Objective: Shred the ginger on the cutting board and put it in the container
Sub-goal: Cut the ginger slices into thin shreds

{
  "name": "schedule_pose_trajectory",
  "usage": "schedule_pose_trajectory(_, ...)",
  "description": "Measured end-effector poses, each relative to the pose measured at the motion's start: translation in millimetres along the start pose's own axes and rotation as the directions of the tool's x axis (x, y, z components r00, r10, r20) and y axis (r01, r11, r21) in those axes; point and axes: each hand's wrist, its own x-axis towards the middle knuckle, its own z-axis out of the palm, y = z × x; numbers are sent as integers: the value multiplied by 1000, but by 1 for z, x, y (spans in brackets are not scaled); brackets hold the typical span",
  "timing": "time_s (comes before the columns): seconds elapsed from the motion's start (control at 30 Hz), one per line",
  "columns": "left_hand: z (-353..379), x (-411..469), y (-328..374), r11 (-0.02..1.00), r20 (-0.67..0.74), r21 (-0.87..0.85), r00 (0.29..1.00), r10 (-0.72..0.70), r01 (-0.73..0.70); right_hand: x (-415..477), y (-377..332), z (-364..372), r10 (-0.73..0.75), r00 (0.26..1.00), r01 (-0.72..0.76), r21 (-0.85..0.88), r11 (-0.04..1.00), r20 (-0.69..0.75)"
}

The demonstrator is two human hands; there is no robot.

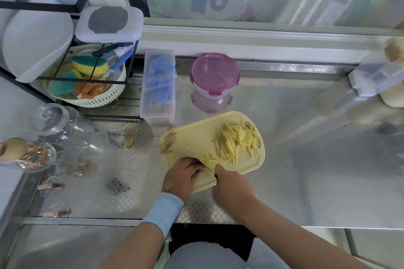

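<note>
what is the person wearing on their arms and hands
A light blue band or cuff wraps the left wrist, and the left hand has a tan strip like a plaster on its back near the wrist. The right hand and its forearm are bare: no sleeve, glove or watch shows.

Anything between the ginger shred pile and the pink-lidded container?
Nothing: head view shows only bare cutting board and steel counter between the ginger shreds and the container.

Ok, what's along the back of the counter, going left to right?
First the basket of sponges → long clear box → pink container → pale box.
</note>
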Motion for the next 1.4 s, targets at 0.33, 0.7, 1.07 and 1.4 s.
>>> schedule_pose_trajectory(0.33,1,-1,0,1000,-11,-27,1000,7,-8,1,1,-2,2,1000,-2,-23,1000,-4)
schedule_pose_trajectory(0.7,1,1,-1,999,-35,28,999,28,-27,3,-3,-7,-42,999,41,-46,998,-7)
schedule_pose_trajectory(1.07,0,1,1,1000,-21,2,1000,-16,16,5,2,-1,-39,999,40,-47,998,7)
schedule_pose_trajectory(1.4,2,0,0,999,-12,39,999,-31,31,-5,14,4,-48,998,47,-41,998,-35)
